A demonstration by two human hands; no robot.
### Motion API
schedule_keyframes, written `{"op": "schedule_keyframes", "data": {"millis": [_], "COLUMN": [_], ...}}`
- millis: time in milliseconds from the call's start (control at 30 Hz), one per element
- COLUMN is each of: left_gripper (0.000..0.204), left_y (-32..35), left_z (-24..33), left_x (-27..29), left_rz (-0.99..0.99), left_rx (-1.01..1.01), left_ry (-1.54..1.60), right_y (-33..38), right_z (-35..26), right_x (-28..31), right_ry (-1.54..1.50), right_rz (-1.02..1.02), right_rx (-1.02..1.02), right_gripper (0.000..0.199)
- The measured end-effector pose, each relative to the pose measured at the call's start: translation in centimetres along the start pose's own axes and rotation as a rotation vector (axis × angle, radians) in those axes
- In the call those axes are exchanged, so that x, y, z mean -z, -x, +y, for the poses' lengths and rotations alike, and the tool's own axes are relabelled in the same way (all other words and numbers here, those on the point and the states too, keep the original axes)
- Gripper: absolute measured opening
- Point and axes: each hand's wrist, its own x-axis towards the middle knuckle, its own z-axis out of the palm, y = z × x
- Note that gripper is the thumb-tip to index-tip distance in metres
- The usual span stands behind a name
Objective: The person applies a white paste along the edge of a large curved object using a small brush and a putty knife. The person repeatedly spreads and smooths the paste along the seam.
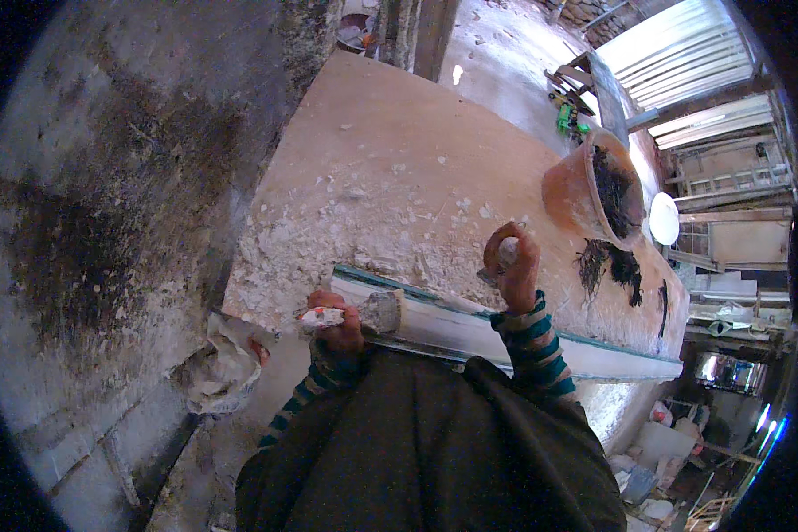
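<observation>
A long white plaster-coated strip [465, 330] with green edges lies along the near side of the table, close to my body. My left hand [344, 335] is closed round the whitish, red-marked handle of a wide brush [383, 312]. Its pale, plaster-caked head rests at or just over the strip's left end. Above the strip's far edge, my right hand [521, 266] grips a tool with a rounded whitish handle [507, 252]. A small dark edge shows beneath those fingers, but most of the tool is hidden.
White plaster crumbs [284, 235] cover the orange-brown tabletop [381, 124]. An orange bucket [567, 191] holding dark fibre stands at the right, with loose dark fibre [607, 266] beside it. A crumpled whitish sack [226, 368] hangs at the left corner by the stained wall [124, 204].
</observation>
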Motion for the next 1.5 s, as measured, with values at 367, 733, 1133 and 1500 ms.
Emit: {"op": "schedule_keyframes", "data": {"millis": [367, 733, 1133, 1500], "left_gripper": [0.012, 0.012, 0.011, 0.01], "left_y": [0.9, 2.3, 2.4, 3.1], "left_z": [-1.0, -2.0, -3.1, -4.1], "left_x": [-0.3, -0.2, -0.3, 0.2], "left_rz": [0.031, 0.049, 0.089, 0.074], "left_rx": [0.003, 0.184, 0.12, 0.062], "left_ry": [-0.058, -0.042, 0.064, -0.021], "right_y": [3.0, 1.7, 1.1, 0.0], "right_z": [-1.5, 0.5, 3.7, 4.3], "right_x": [-2.5, -1.9, -1.9, -2.8], "right_ry": [-0.188, -0.114, -0.072, -0.159], "right_rz": [-0.209, -0.245, -0.31, -0.237], "right_rx": [0.228, 0.146, 0.146, 0.063], "right_gripper": [0.065, 0.068, 0.067, 0.072]}}
